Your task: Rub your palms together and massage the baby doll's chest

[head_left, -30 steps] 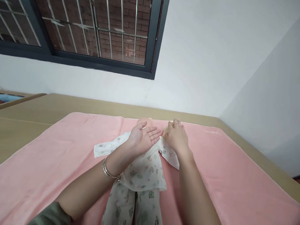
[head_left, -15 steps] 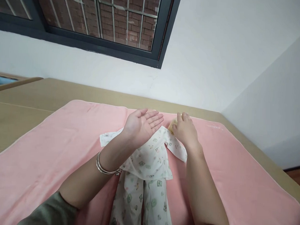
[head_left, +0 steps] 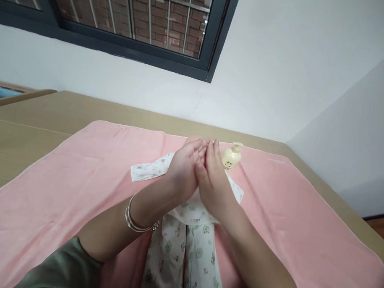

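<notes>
Both hands have met, left hand (head_left: 182, 174) and right hand (head_left: 212, 183) pressed palm to palm, fingers straight, holding nothing, above the doll's clothes (head_left: 188, 244); bottle (head_left: 232, 157) near the towel's (head_left: 68, 173) far edge

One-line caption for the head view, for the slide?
Left hand and right hand pressed together above a dressed doll, pump bottle beside.

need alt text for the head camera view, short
A person's left hand and right hand press together, palm to palm, above a doll in printed baby clothes lying on a pink towel. A small yellow bottle stands just beyond them.
</notes>
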Demonstrator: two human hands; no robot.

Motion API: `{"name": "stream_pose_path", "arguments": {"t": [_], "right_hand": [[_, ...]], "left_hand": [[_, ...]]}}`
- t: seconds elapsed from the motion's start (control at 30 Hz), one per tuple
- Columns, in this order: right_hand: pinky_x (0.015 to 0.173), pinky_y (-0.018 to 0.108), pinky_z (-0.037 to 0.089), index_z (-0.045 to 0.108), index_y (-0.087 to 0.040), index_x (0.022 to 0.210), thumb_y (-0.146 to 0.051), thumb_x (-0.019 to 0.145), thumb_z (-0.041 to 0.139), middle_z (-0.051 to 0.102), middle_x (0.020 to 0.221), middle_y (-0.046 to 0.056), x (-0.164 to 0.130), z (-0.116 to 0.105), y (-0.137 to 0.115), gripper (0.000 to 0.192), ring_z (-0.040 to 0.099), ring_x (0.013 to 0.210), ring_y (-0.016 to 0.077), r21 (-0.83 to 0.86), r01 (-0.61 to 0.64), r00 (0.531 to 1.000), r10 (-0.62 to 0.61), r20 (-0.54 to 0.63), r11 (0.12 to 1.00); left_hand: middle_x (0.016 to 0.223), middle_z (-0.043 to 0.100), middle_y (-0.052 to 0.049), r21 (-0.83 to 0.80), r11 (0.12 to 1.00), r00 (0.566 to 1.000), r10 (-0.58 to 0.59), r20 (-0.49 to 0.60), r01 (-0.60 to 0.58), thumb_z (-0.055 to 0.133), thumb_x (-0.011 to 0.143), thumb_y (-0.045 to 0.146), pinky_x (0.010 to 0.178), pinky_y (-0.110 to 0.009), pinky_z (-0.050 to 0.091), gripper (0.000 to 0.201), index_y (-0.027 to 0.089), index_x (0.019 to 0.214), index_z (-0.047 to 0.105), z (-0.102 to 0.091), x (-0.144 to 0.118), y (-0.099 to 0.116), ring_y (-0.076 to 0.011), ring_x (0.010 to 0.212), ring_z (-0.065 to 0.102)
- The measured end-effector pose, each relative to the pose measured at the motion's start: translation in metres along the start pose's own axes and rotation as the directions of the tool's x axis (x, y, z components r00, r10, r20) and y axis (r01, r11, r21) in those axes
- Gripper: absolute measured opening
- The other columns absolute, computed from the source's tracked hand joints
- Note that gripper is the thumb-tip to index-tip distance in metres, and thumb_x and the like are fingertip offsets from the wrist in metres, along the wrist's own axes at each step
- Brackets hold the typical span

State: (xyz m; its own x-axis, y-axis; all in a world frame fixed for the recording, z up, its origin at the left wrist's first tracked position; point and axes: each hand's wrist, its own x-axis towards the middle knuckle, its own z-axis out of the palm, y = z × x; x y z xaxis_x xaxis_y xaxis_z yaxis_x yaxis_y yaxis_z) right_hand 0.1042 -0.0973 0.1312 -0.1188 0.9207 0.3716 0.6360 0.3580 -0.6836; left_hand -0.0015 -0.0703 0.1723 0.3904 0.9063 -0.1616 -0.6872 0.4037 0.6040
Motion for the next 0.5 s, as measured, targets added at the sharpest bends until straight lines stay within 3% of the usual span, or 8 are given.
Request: {"name": "stream_pose_path", "arguments": {"t": [0.07,0.17,0.33,0.43,0.5], "right_hand": [[0.13,0.057,0.003,0.008,-0.024,0.165,-0.058,0.105,0.034,0.008,0.172,0.004,-0.016,0.005,-0.015,0.073,-0.006,0.159,0.027,0.101,0.101,0.995,-0.102,0.005,0.99],[0.131,0.055,0.009,0.012,-0.032,0.164,-0.058,0.105,0.035,0.014,0.172,-0.001,-0.033,0.004,-0.029,0.069,0.0,0.159,0.0252,0.276,0.157,0.984,-0.173,0.033,0.948],[0.131,0.046,0.019,0.016,-0.041,0.162,-0.058,0.106,0.028,0.017,0.17,-0.009,-0.04,-0.003,-0.028,0.059,0.005,0.159,0.0178,0.499,0.053,0.999,-0.049,-0.021,0.865],[0.129,0.047,0.024,0.014,-0.041,0.162,-0.059,0.106,0.019,0.012,0.171,-0.01,-0.034,-0.01,-0.02,0.059,0.007,0.158,0.0183,0.483,0.019,0.997,0.02,-0.076,0.875],[0.128,0.049,0.027,0.018,-0.037,0.162,-0.059,0.106,0.016,0.017,0.171,-0.007,-0.027,-0.017,-0.016,0.06,0.012,0.158,0.0206,0.422,0.038,0.988,0.028,-0.149,0.906]], "left_hand": [[0.152,0.055,-0.008,0.031,0.998,0.999,0.05,0.011,-0.051,0.037,0.102,0.034,0.123,-0.046,0.036,0.051,0.022,0.151,0.046,0.0,-0.008,-0.001,-0.0298,0.149,0.04],[0.157,0.05,-0.002,0.124,0.981,0.988,0.144,0.052,-0.15,0.036,0.104,0.036,0.126,-0.045,0.03,0.049,0.027,0.151,0.047,-0.002,-0.018,-0.007,-0.0286,0.155,0.025],[0.163,0.04,0.005,0.362,0.897,0.965,0.212,0.152,-0.254,0.049,0.101,0.033,0.129,-0.042,0.021,0.053,0.034,0.153,0.043,-0.004,-0.037,-0.026,-0.0267,0.158,0.002],[0.168,0.026,0.009,0.504,0.805,0.941,0.192,0.278,-0.313,0.05,0.101,0.034,0.131,-0.039,0.009,0.056,0.034,0.156,0.04,-0.001,-0.053,-0.031,-0.0227,0.159,-0.002],[0.168,0.028,0.009,0.468,0.85,0.953,0.119,0.278,-0.243,0.05,0.1,0.039,0.131,-0.039,0.005,0.053,0.034,0.153,0.045,0.001,-0.063,-0.033,-0.0219,0.159,0.0]]}}
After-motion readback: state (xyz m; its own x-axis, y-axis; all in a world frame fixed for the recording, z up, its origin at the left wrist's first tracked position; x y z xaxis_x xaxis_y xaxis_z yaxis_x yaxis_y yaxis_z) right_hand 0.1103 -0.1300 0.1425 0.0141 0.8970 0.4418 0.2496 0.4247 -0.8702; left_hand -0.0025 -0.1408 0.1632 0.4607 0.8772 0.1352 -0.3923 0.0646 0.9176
